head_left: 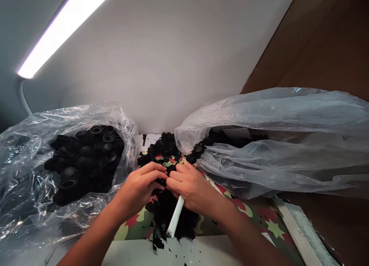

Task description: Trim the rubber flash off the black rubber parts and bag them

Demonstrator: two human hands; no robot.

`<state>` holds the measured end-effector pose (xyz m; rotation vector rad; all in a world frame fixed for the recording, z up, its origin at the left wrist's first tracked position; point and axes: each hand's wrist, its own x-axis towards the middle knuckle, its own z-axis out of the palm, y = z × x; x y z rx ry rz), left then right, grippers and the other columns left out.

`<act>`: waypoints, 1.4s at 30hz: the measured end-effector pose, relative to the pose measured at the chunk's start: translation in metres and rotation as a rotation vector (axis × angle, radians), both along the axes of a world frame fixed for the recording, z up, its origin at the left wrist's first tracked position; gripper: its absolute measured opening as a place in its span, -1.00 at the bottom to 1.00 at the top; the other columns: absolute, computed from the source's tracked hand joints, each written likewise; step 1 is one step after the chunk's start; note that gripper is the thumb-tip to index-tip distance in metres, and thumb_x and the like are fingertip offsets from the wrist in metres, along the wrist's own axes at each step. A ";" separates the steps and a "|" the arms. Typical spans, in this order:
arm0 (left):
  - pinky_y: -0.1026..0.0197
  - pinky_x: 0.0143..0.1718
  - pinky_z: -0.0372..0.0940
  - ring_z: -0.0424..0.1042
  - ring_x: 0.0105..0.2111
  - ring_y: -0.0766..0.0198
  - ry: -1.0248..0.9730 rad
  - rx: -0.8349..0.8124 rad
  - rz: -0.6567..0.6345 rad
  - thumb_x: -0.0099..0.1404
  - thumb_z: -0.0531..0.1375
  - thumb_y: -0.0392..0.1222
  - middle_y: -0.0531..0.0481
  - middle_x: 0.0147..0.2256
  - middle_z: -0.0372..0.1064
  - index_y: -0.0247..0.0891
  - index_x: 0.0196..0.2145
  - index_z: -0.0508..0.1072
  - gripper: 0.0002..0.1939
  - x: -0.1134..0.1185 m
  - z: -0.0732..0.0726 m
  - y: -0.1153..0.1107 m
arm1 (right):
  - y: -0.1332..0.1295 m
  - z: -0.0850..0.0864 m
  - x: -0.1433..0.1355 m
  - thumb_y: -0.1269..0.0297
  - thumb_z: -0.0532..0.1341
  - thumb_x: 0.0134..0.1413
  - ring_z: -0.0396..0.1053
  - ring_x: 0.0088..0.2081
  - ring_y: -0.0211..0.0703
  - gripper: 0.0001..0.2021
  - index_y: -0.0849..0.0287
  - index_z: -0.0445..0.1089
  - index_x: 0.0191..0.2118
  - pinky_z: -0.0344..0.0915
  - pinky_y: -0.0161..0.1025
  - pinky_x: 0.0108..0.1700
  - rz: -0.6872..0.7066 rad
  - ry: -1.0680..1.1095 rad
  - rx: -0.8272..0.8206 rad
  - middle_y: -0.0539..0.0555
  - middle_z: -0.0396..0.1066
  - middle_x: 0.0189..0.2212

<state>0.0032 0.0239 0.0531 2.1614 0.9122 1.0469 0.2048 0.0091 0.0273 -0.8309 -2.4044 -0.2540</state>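
My left hand [142,187] is closed with its fingers curled on a small black rubber piece [162,182], mostly hidden between the two hands. Right beside it, my right hand [191,187] grips a white stick-like handle [176,216] that slants down toward me; its working end is hidden by my fingers. The fingertips of both hands meet at the black piece. Under them lies a heap of torn black rubber scraps [170,212], and a further scrap pile [163,145] lies beyond.
On the left, a clear plastic bag [23,166] holds several ribbed black rubber parts [86,154]. Another clear bag [259,108] lies open at right, with black parts near its mouth. A cardboard box [323,43] stands behind it. A star-patterned cloth [245,216] covers the table; a lamp [63,31] hangs upper left.
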 end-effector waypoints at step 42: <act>0.32 -0.45 0.30 0.48 -0.51 0.28 -0.092 -0.186 0.294 0.05 0.27 -0.44 0.10 -0.48 0.60 -0.11 -0.43 0.68 -0.74 0.018 -0.017 -0.012 | -0.007 -0.010 -0.014 0.48 0.09 0.33 0.32 -0.43 -0.18 -0.75 0.16 0.42 -0.36 0.13 -0.19 -0.36 -0.233 0.359 0.104 0.04 0.45 -0.47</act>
